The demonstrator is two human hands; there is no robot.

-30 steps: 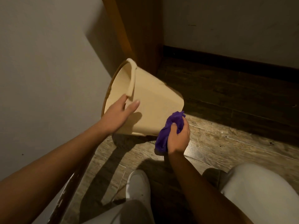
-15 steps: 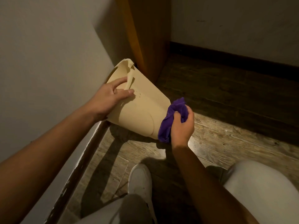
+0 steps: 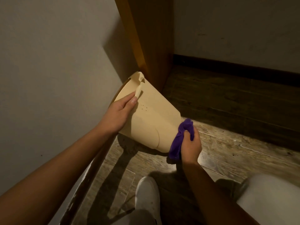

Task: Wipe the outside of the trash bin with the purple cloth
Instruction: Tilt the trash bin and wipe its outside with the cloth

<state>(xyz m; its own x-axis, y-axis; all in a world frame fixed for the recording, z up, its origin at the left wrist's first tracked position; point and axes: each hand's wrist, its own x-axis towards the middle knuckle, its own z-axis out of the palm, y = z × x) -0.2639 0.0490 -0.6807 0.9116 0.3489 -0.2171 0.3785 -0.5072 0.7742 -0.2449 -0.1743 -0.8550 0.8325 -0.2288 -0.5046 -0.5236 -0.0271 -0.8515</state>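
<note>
Our left hand (image 3: 116, 115) grips the rim of the cream trash bin (image 3: 151, 116), tipped off the wooden floor (image 3: 227, 153); at its base, our right hand (image 3: 190, 146) closes around the bunched purple cloth (image 3: 179, 140), pressed against the bin.

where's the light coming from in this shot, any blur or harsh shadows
Head view: dim, warm light; the floor is brightest beside the right hand and purple cloth. The trash bin and arms cast hard shadows toward the camera. The far floor falls dark. Wide-angle bending at the edges; no strong blur.
</note>
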